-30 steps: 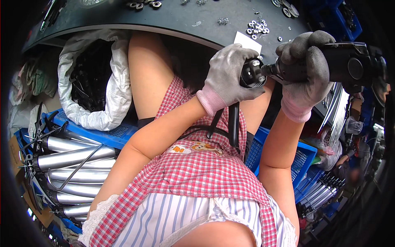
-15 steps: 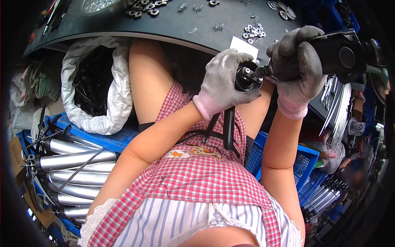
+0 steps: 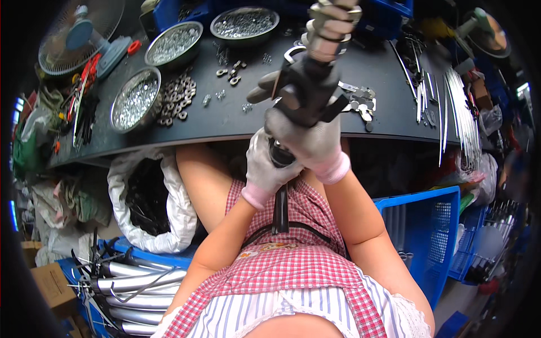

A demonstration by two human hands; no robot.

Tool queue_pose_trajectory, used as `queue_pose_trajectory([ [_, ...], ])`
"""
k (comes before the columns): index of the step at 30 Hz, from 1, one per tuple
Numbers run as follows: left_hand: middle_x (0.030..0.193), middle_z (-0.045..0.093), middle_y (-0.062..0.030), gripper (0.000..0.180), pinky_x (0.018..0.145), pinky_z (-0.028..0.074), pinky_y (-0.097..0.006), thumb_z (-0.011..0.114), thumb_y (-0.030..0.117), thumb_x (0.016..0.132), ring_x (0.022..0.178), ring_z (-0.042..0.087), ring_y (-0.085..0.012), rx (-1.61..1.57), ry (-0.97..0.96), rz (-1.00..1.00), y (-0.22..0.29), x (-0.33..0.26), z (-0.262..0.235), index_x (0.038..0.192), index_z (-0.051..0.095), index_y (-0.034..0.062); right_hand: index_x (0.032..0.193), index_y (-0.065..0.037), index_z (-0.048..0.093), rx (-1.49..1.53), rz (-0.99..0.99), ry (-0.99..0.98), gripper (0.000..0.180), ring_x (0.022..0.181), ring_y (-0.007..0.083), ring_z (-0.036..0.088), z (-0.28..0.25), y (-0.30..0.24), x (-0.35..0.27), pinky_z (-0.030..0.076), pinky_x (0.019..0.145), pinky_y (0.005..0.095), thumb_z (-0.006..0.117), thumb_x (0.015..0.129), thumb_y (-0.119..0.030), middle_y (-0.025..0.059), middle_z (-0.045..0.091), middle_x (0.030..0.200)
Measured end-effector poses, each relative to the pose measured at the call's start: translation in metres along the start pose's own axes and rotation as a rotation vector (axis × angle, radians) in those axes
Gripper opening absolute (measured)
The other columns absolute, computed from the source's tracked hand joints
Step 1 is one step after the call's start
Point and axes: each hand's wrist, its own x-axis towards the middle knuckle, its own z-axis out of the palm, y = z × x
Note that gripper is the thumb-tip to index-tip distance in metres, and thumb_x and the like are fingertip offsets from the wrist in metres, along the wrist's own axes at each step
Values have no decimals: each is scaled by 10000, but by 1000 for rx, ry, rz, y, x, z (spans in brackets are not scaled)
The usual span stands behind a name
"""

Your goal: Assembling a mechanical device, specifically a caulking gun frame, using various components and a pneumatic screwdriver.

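At the near edge of the dark desk [image 3: 225,121], the right hand [image 3: 307,138] has its fingers wrapped around a black power tool [image 3: 307,93] while the left hand [image 3: 265,169] grips its lower end, the bowls of nuts [image 3: 135,101] lying untouched at far left.

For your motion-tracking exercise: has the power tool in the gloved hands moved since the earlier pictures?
Yes. The power tool, gripped by the right hand, has swung from lying sideways beside the dark table's edge to pointing up across it; the camera also shifted.
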Motion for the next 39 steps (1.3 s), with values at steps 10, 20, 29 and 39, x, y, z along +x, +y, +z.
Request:
queue_pose_trajectory([
  [10,1193,528,-88,806,1009,434,-336,858,198,572,1123,541,-198,-76,-5,-78,-13,-7,4,1260,486,6,1142,-9,535,-484,131,344,388,690,136,608,-127,-60,42,539,692,306,690,855,-219,55,642,909],
  [20,1296,469,-95,961,1024,405,-335,857,449,662,1173,502,-203,-287,103,-35,-38,-18,0,1384,398,12,1129,-81,544,-1733,664,235,485,1034,315,652,-282,68,51,525,874,431,731,799,-383,158,643,1095],
  [29,1286,517,-188,585,939,489,-404,606,374,888,1128,569,-316,662,443,443,-181,-60,20,1312,475,-6,1113,-47,592,-1636,234,80,339,1023,325,592,-212,41,-24,481,842,438,610,860,-272,161,607,1044],
  [39,1142,652,-151,402,925,483,-365,572,374,902,1090,603,-309,97,-706,-369,-327,-81,104,1177,630,86,1489,-29,236,425,939,-1,809,1039,162,537,-28,92,-164,463,869,294,685,837,-196,120,550,1182],
])
